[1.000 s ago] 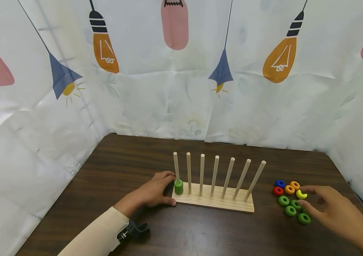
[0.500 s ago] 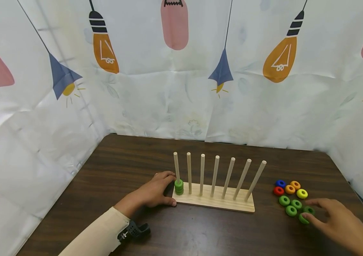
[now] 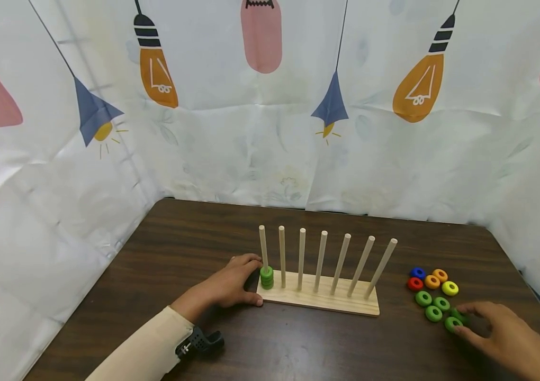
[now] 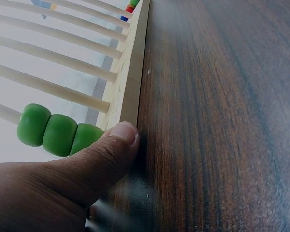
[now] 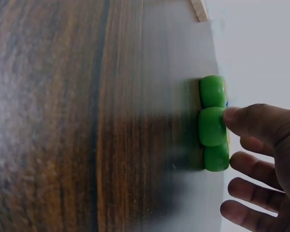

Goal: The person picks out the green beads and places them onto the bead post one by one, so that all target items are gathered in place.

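My left hand (image 3: 234, 283) grips the left end of a wooden peg board (image 3: 317, 293), thumb (image 4: 121, 137) pressed at its front edge and fingertips behind. Several upright pegs stand on the board. Green rings (image 3: 267, 278) are stacked on the leftmost peg. At the right, my right hand (image 3: 503, 330) reaches in among loose green rings. Its thumb touches one green ring (image 5: 212, 126) in the right wrist view, the other fingers spread apart. Beneath the index finger, another green ring (image 3: 460, 316) is partly hidden.
Beyond the green rings lie a blue ring (image 3: 417, 273), a red ring (image 3: 415, 284), two orange rings (image 3: 432, 282) and a yellow ring (image 3: 450, 288). All rest on the dark wooden table (image 3: 327, 349). A printed cloth (image 3: 251, 148) hangs behind and at the sides.
My right hand has moved from beside the yellow ring toward the nearest green rings, and the yellow ring is now uncovered. The left hand keeps its place on the peg board.
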Demonstrator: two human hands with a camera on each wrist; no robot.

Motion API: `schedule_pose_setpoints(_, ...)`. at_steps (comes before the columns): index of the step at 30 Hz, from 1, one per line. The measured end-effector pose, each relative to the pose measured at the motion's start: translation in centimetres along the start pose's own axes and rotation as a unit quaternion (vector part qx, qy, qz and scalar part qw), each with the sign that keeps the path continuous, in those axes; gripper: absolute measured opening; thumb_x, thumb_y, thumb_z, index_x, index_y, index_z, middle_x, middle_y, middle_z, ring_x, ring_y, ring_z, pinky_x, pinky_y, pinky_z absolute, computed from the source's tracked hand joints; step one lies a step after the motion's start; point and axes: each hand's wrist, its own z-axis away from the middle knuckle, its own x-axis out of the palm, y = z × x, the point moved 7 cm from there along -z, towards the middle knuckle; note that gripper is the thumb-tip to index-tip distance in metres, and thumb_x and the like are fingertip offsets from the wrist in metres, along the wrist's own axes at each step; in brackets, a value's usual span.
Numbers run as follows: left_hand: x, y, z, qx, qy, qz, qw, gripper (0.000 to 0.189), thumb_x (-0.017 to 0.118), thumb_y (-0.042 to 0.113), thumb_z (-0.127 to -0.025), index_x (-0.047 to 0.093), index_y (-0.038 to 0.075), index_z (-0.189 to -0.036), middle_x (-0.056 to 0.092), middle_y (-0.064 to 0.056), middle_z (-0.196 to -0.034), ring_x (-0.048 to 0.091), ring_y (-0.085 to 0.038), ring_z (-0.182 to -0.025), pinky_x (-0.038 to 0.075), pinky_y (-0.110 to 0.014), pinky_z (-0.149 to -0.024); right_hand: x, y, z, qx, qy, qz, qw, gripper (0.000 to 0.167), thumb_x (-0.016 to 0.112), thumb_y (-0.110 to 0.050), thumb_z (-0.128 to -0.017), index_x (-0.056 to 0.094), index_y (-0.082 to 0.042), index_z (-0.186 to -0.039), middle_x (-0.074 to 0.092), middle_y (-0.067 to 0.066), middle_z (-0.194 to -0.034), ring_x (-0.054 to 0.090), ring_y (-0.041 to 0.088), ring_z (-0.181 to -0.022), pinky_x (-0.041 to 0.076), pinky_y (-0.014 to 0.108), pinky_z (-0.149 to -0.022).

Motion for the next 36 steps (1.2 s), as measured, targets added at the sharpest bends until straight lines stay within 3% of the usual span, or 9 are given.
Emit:
schedule_pose_setpoints(5, -0.1, 0.1, -0.1, 0.002, 0.003, 0.005, 1.0, 0.073, 0.085, 0.044, -0.084, 0.055, 0.011, -0.142, 0.04, -0.013, -0.155, 0.034, -0.04, -0.145, 0.037, -0.058, -0.112, -0.1, 0.3, -0.3, 0.0, 0.005, 0.008, 1.0, 0.044, 0.089, -0.032, -0.079, 0.071, -0.005, -0.109, 0.069, 0.012, -0.104, 0.063, 0.033, -0.086, 0.053, 0.053, -0.068)
schedule_pose_setpoints(14, -0.2, 0.2, 0.0, 0.006, 0.003, 0.008, 0.9999, 0.073, 0.085, 0.045, -0.084, 0.056, 0.01, -0.14, 0.04, -0.014, -0.155, 0.034, -0.041, -0.144, 0.036, -0.059, -0.112, 0.5, 1.0, -0.3, 0.006, -0.038, 0.01, 0.9992, 0.053, 0.088, -0.04, -0.079, 0.071, -0.002, -0.112, 0.07, 0.016, -0.108, 0.065, 0.042, -0.093, 0.053, 0.059, -0.073)
schedule_pose_setpoints(18, -0.2, 0.2, 0.0, 0.006, 0.003, 0.01, 0.9999, 0.072, 0.085, 0.045, -0.084, 0.056, 0.01, -0.14, 0.041, -0.014, -0.154, 0.034, -0.04, -0.144, 0.036, -0.059, -0.112, 0.6, 1.1, -0.5, -0.002, -0.044, 0.013, 0.999, 0.051, 0.091, -0.031, -0.076, 0.069, -0.001, -0.111, 0.07, 0.016, -0.108, 0.066, 0.042, -0.094, 0.054, 0.058, -0.074)
schedule_pose_setpoints(25, -0.2, 0.2, 0.1, 0.007, 0.005, 0.005, 1.0, 0.071, 0.086, 0.043, -0.084, 0.056, 0.011, -0.14, 0.041, -0.014, -0.154, 0.035, -0.04, -0.144, 0.037, -0.057, -0.112, 0.4, 1.0, -1.0, -0.023, -0.011, 0.019, 0.9995, 0.038, 0.091, -0.011, -0.074, 0.069, 0.0, -0.103, 0.072, 0.01, -0.097, 0.069, 0.034, -0.084, 0.056, 0.054, -0.069)
schedule_pose_setpoints(31, -0.2, 0.3, 0.1, 0.003, 0.002, 0.003, 1.0, 0.073, 0.086, 0.043, -0.084, 0.055, 0.009, -0.141, 0.041, -0.014, -0.154, 0.035, -0.039, -0.144, 0.038, -0.057, -0.111, 0.2, 1.3, -1.3, -0.004, -0.014, 0.019, 0.9997, 0.031, 0.088, -0.011, -0.078, 0.068, -0.001, -0.099, 0.07, 0.006, -0.09, 0.068, 0.03, -0.078, 0.056, 0.052, -0.065)
schedule_pose_setpoints(36, -0.3, 0.4, 0.1, 0.0, 0.001, 0.008, 1.0, 0.074, 0.085, 0.043, -0.084, 0.055, 0.009, -0.142, 0.04, -0.014, -0.155, 0.034, -0.04, -0.145, 0.037, -0.058, -0.112, -0.7, 1.2, -1.6, 0.009, -0.001, 0.003, 1.0, 0.04, 0.086, -0.017, -0.082, 0.064, 0.003, -0.109, 0.067, 0.008, -0.091, 0.065, 0.03, -0.079, 0.053, 0.048, -0.06)
